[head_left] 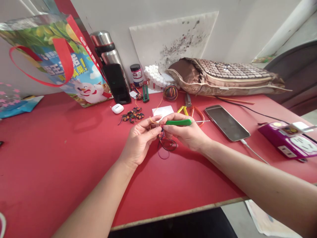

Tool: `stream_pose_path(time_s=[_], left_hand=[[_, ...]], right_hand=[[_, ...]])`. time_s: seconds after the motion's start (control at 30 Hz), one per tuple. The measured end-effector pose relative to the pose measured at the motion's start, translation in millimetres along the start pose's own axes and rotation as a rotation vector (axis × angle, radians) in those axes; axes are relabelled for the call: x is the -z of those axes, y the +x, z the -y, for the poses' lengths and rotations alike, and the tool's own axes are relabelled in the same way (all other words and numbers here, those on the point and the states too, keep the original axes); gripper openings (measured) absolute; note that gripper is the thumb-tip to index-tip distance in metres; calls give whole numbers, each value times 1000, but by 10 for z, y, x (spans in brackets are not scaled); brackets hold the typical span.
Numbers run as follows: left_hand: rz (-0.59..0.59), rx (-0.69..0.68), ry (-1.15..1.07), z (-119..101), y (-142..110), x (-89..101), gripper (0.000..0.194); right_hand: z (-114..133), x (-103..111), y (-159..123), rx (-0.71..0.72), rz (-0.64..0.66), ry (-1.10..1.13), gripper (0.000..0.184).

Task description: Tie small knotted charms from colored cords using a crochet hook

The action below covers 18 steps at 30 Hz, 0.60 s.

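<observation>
From my end I read this as mid-stitch, hook work on cord. Left hand [141, 138] pinches the multicoloured cord piece [162, 128] between thumb and fingertips, an orange strand up by the forefinger. Right hand [190, 135] grips the green-handled crochet hook [178, 122], fingers curled close; hook tip too small to read, so I can't tell if it's through a loop. Piece sits between both hands, above the table's middle. My judgement: next move calls for steady strand tension and a small hook turn.

Materials: smooth plastic handle, thin shiny metal shaft; cord thin, soft-looking, slack loops [168, 145] dangling below. Bumpy knotted cord cluster [133, 115] beyond the left hand, round wound cord ball [170, 92] farther back, pliers [188, 100] with yellow and orange grips, flat red tabletop [74, 165].
</observation>
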<state>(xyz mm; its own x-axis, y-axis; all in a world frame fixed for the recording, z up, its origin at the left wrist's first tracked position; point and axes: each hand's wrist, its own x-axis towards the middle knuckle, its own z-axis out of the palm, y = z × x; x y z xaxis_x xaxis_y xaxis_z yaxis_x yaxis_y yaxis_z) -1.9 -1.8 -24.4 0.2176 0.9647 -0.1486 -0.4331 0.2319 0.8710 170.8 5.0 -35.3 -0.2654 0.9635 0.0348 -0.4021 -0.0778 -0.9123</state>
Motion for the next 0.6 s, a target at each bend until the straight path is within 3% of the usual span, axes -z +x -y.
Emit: stream_pose_path(time_s=[0.4, 0.6], left_hand=[[78, 158, -113, -22, 29, 68, 31], [49, 115, -26, -57, 32, 80, 40]], right_hand=[[-1, -17, -10, 18, -11, -18, 32], [-2, 11, 13, -116, 6, 182, 30]])
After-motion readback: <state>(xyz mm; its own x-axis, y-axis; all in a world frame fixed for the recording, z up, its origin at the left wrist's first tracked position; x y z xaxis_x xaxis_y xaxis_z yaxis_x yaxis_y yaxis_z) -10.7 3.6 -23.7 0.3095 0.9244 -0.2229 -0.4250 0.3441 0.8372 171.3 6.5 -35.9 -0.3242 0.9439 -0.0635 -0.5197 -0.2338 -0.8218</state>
